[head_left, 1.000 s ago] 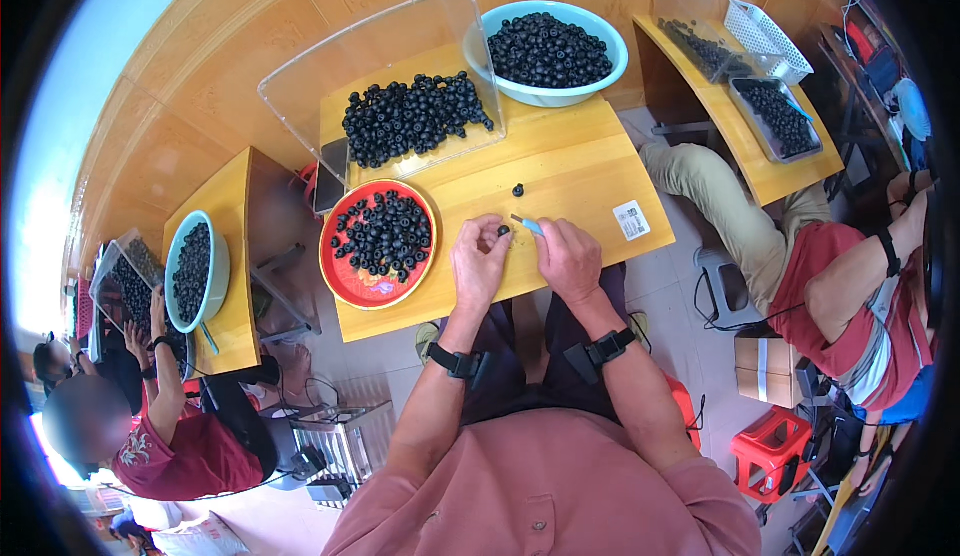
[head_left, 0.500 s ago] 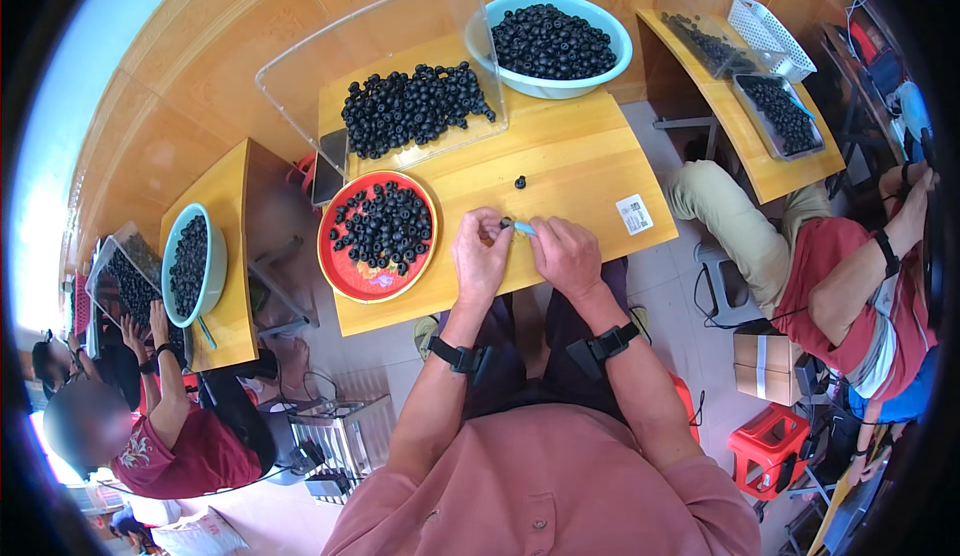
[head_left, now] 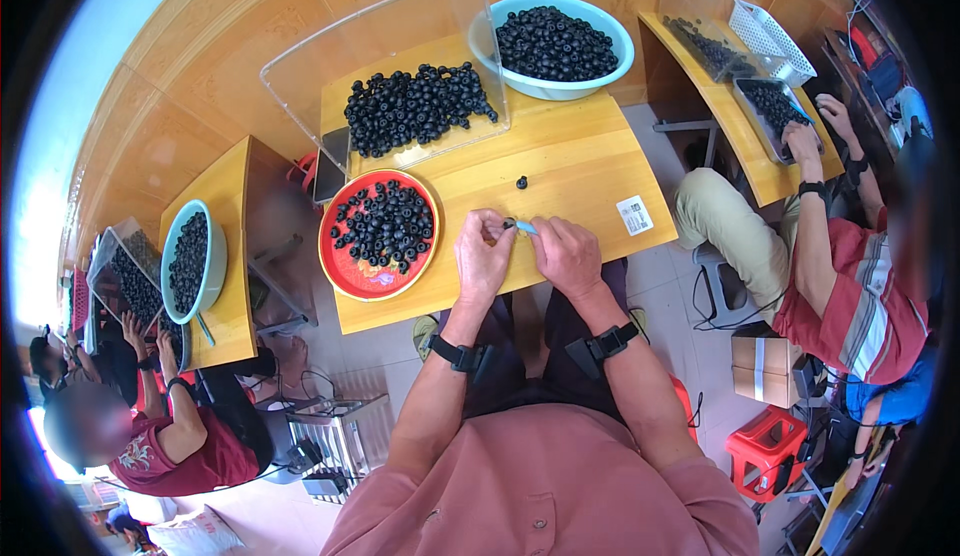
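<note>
My left hand [head_left: 482, 258] is closed in a pinch on a small black round part [head_left: 509, 223] near the table's front edge. Gripped in my right hand [head_left: 568, 256] is a thin light-blue tool [head_left: 525, 228]; its tip meets the black part, and most of its length is hidden by the fingers. One more loose part [head_left: 521, 183] lies on the yellow table [head_left: 580, 176] beyond my hands. To the left of them, a red tray [head_left: 333, 268] with a yellow rim holds many such parts, some showing a hole in the middle.
A clear plastic bin [head_left: 375, 31] on its side holds a heap of black parts [head_left: 420, 106]. Behind right stands a light-blue basin [head_left: 560, 88] full of them. A white label [head_left: 634, 216] lies at the table's right. People sit at tables on both sides.
My hands keep nearly the same place and hold. On the right, the co-worker has leaned in and reached both hands to the tray on that table. The left co-worker's hands have shifted slightly.
</note>
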`<state>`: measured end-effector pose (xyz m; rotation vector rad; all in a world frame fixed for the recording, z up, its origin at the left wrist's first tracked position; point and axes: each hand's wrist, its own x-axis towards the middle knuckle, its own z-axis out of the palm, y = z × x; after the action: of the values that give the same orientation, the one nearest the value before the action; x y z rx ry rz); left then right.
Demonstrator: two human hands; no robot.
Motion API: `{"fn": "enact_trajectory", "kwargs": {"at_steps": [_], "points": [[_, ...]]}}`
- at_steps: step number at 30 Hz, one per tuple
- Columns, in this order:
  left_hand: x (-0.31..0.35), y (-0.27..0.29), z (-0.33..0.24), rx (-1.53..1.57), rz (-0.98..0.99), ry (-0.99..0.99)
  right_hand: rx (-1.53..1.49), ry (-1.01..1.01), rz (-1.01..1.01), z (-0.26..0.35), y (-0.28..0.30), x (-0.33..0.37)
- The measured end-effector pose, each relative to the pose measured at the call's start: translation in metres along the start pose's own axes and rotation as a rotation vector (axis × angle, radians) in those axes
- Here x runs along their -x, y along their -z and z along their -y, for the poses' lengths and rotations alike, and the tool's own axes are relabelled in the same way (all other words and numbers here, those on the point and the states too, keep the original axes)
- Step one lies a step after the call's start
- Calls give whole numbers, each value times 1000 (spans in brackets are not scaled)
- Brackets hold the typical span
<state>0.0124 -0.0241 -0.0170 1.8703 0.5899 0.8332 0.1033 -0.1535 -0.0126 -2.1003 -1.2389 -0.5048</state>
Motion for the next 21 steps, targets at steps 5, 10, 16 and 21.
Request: {"fn": "enact_trajectory", "kwargs": {"at_steps": [5, 10, 16, 21], "points": [[3, 2, 6, 17, -21, 64, 36, -106, 3, 0, -1, -1], [3, 0, 6, 146, -79, 85, 40, -94, -2, 1, -1, -2], [0, 7, -1, -59, -49, -34, 69, -88, -28, 2, 1, -2], [5, 16, -11, -30, -92, -122, 91, -105, -70, 1, 1, 0]]}}
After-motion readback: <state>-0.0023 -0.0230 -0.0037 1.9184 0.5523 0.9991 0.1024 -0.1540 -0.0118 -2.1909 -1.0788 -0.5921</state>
